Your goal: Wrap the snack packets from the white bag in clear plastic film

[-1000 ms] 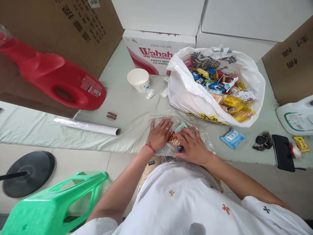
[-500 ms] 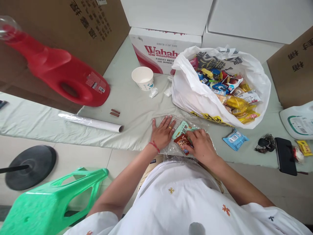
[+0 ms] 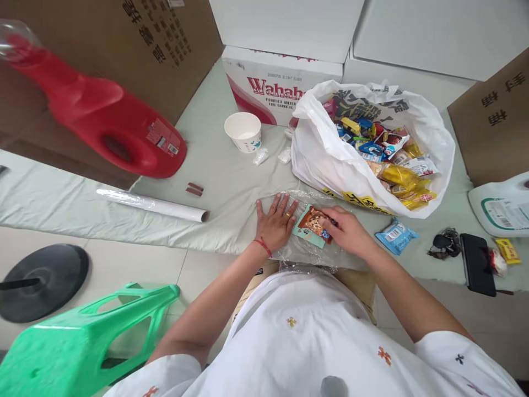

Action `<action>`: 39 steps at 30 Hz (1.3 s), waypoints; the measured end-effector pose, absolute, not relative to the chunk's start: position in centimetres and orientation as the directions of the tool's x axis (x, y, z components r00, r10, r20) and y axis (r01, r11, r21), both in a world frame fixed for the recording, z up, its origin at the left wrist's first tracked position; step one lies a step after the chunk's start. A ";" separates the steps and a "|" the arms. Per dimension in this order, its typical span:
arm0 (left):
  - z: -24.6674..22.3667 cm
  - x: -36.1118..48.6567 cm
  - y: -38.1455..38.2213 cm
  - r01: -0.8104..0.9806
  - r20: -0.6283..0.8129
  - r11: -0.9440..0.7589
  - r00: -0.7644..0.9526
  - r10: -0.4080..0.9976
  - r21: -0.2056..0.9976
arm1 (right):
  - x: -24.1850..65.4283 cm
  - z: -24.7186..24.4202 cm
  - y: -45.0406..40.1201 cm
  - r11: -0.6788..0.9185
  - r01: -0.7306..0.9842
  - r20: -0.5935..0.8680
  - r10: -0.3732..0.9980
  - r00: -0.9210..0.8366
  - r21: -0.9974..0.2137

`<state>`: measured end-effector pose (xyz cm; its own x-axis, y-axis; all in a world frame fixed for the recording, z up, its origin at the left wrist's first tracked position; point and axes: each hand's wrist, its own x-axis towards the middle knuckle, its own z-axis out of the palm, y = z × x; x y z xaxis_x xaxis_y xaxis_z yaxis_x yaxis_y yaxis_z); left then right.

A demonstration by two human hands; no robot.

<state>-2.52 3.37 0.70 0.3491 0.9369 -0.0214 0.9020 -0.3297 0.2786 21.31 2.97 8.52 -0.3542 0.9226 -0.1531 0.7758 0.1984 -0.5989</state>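
My left hand (image 3: 276, 223) lies flat with fingers spread on a sheet of clear plastic film (image 3: 289, 255) at the table's front edge. In my right hand (image 3: 346, 229) a brown snack packet (image 3: 313, 221) is pinched between thumb and fingers. It lies over a light green snack packet (image 3: 308, 237), covering part of it. Both packets are on the film, just right of my left hand. Further right, a blue snack packet (image 3: 397, 237) rests on the cloth.
Beyond my hands stands a white plastic bag (image 3: 318, 149) full of snacks. A paper cup (image 3: 243, 133), a white roll (image 3: 152, 205) and a large red bottle (image 3: 119, 127) are to the left. A black phone (image 3: 478, 264) lies right. A green stool (image 3: 82, 342) stands below.
My right hand has shifted slightly right and now grips the brown packet, which has moved up over the green one. My left hand stays flat.
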 end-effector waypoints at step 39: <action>3.6 -3.8 2.7 0.923 0.136 -0.177 0.138 0.981 0.343 | 22.8 4.4 5.3 0.684 0.643 -0.162 0.631 -0.759 -0.346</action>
